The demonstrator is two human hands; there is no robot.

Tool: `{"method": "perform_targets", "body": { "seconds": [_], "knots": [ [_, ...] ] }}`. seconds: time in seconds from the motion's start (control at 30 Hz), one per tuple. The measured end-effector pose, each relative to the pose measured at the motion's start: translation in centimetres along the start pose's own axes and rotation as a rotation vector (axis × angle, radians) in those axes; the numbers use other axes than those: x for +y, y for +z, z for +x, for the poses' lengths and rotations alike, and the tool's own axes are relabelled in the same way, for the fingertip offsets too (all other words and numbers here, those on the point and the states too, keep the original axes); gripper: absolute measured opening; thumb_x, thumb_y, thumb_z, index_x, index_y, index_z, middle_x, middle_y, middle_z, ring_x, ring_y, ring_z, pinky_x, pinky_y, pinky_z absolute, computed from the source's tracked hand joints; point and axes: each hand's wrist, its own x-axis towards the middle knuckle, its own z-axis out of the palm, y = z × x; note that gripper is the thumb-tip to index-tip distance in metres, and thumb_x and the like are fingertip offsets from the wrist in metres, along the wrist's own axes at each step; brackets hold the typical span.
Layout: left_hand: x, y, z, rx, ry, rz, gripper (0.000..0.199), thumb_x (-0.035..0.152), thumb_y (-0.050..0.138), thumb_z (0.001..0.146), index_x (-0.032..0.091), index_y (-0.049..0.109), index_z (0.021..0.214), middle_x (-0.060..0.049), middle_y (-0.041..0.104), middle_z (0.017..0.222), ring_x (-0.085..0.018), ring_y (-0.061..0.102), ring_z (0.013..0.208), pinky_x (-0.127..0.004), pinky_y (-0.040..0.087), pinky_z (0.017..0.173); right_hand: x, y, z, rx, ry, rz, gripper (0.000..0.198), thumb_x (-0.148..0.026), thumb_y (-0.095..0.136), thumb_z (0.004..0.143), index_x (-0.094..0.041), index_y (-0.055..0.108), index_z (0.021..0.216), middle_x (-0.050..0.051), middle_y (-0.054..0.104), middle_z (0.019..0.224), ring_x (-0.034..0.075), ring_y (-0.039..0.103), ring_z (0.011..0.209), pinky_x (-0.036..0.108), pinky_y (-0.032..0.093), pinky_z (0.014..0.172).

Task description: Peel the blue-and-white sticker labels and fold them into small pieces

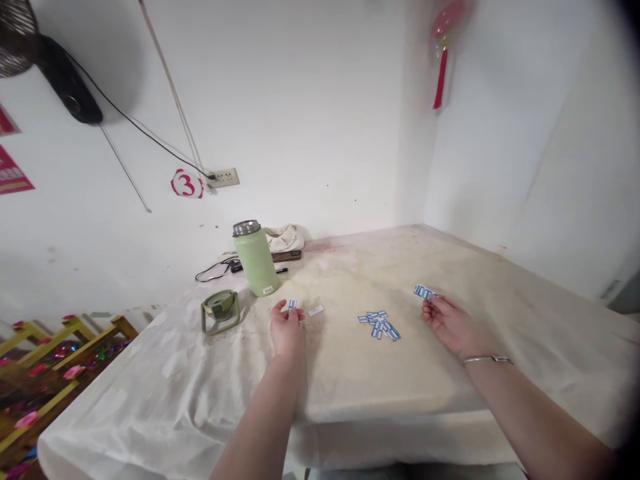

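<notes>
My left hand (287,331) is closed on a small blue-and-white card (292,305), held just above the cloth. Beside it, to the right, a single pale card (315,311) lies flat on the table. My right hand (447,325), with a silver bangle at the wrist, pinches several small blue-and-white cards (424,292) fanned out at its fingertips. Between the two hands, a loose pile of the same kind of cards (380,325) lies overlapping on the cloth. What is printed on the cards is too small to read.
A green bottle (256,261) without its lid stands left of centre, its lid (221,311) with a loop handle in front. Behind are a cable (216,270), a dark flat object (287,256) and a whitish bag (285,237). Walls border the cloth-covered table (360,380); a yellow rack (55,373) stands left.
</notes>
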Motion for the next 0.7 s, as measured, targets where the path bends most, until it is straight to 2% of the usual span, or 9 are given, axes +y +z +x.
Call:
{"method": "perform_targets", "body": {
  "seconds": [0.07,0.23,0.47,0.7],
  "knots": [
    [0.04,-0.01,0.02,-0.009,-0.008,-0.011,0.030,0.023,0.050,0.081,0.015,0.048,0.110,-0.009,0.069,0.082,-0.015,0.065,0.067,-0.025,0.045,0.057,0.03,-0.06,0.03,0.003,0.015,0.030,0.022,-0.022,0.076,0.059,-0.019,0.057,0.070,-0.001,0.057,0.062,0.010,0.055,0.055,0.018,0.047,0.043],
    [0.19,-0.03,-0.15,-0.052,-0.012,-0.031,0.014,0.026,0.051,0.079,0.016,0.054,0.088,-0.007,0.068,0.078,-0.014,0.062,0.064,-0.024,0.043,0.056,0.05,-0.02,-0.11,0.007,0.026,0.073,0.022,-0.019,0.076,0.059,-0.019,0.058,0.071,-0.002,0.059,0.063,0.009,0.055,0.055,0.016,0.048,0.044],
    [0.59,-0.20,-0.64,-0.075,-0.010,-0.044,0.016,0.030,0.050,0.077,0.016,0.056,0.083,-0.004,0.064,0.066,-0.013,0.056,0.055,-0.024,0.041,0.053,-0.28,0.59,-0.75,0.015,0.021,0.064,0.019,-0.017,0.075,0.060,-0.020,0.058,0.067,-0.002,0.058,0.059,0.009,0.054,0.053,0.017,0.049,0.043],
    [0.72,-0.19,-0.70,-0.090,0.014,0.007,0.016,0.030,0.049,0.077,0.017,0.057,0.081,-0.004,0.064,0.067,-0.014,0.055,0.057,-0.024,0.042,0.053,-0.48,0.70,-0.75,0.021,0.033,0.081,0.016,-0.018,0.074,0.062,-0.021,0.059,0.064,-0.002,0.058,0.058,0.010,0.054,0.053,0.019,0.049,0.041]
  ]
}}
